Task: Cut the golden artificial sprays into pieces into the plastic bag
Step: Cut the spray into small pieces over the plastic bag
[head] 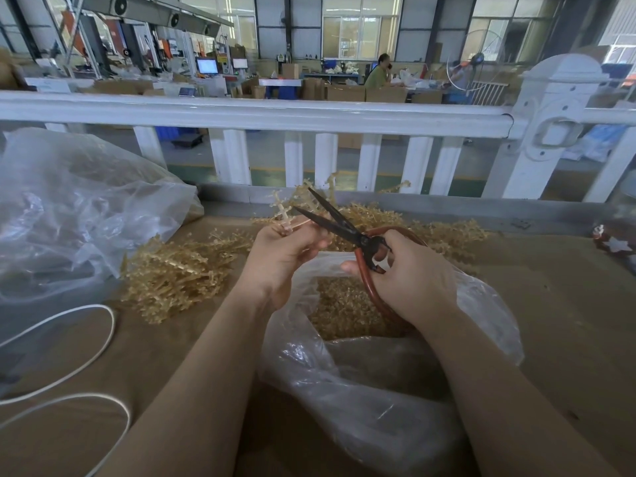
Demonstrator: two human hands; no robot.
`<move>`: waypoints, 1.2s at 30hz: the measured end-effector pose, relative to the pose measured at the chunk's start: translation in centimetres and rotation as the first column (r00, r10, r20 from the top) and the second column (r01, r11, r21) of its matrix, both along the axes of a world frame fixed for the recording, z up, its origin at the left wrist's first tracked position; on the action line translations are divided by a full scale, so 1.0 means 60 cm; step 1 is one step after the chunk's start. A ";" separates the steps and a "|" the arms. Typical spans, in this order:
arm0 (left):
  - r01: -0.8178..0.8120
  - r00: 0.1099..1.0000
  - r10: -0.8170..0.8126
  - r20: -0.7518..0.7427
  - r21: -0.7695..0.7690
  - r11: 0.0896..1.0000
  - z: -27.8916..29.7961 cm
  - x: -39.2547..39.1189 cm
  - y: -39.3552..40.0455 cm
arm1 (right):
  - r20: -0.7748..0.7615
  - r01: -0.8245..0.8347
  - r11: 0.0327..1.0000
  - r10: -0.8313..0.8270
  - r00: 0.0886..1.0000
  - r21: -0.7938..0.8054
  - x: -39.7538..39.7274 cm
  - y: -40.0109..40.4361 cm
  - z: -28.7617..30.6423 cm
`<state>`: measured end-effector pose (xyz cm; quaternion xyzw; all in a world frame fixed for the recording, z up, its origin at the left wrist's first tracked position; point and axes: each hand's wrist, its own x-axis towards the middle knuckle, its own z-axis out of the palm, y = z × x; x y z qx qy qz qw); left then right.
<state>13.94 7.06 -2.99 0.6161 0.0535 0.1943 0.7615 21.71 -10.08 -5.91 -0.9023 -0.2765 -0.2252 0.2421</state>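
Note:
My left hand (pixel 285 254) pinches a thin golden spray (pixel 283 210) by its stem, held up over the table. My right hand (pixel 409 273) grips black scissors (pixel 335 220) by their red-brown loop handles; the blades are parted around the stem next to my left fingers. Below both hands lies an open clear plastic bag (pixel 361 380) with golden cut pieces (pixel 339 309) inside. Uncut golden sprays are heaped to the left (pixel 175 270) and behind the hands (pixel 444 232).
A large crumpled clear bag (pixel 69 208) fills the left of the brown table (pixel 564 321). A white cord (pixel 79 356) loops at the near left. A white railing (pixel 261 115) runs along the table's far edge. A small red-and-white ornament (pixel 616 242) sits at the right.

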 end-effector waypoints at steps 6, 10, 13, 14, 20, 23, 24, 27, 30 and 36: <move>-0.041 0.999 0.041 0.029 -0.006 0.999 -0.001 0.001 0.001 | 0.035 0.039 0.999 -0.038 0.999 -0.007 0.000 0.003 -0.001; -0.038 0.999 0.038 0.039 -0.004 0.999 0.001 0.001 0.000 | 0.056 0.057 0.998 -0.057 0.997 0.004 -0.001 0.003 -0.001; -0.032 0.999 0.032 0.031 0.009 0.999 0.002 -0.001 0.001 | 0.064 0.063 0.998 -0.064 0.996 0.012 -0.003 0.003 -0.001; -0.033 0.999 0.032 0.030 0.009 0.999 0.002 -0.001 0.001 | 0.065 0.064 0.998 -0.065 0.996 0.011 -0.004 0.003 0.000; -0.014 0.999 0.014 0.028 -0.007 1.000 0.002 -0.002 -0.001 | 0.078 0.049 0.999 -0.049 0.996 0.011 -0.006 -0.001 0.002; -0.011 1.000 0.011 0.029 -0.022 1.000 0.003 -0.002 0.000 | 0.081 0.032 0.999 -0.034 0.996 0.022 -0.006 -0.002 0.002; -0.007 1.000 0.007 0.031 -0.022 1.000 0.002 -0.001 0.000 | 0.080 0.026 0.999 -0.028 0.996 0.027 -0.006 -0.002 0.002; 0.006 1.000 -0.005 0.031 -0.027 1.000 0.001 -0.001 -0.001 | 0.063 0.027 0.999 -0.029 0.998 0.028 -0.006 -0.002 0.003; 0.017 1.000 -0.016 0.006 -0.037 0.999 0.000 0.000 0.001 | 0.029 0.011 0.998 -0.013 1.000 0.060 -0.006 0.000 0.001; 0.028 0.995 -0.041 -0.088 -0.144 0.989 -0.005 0.008 0.004 | -0.300 -0.094 0.935 0.204 0.932 0.342 -0.008 0.011 0.008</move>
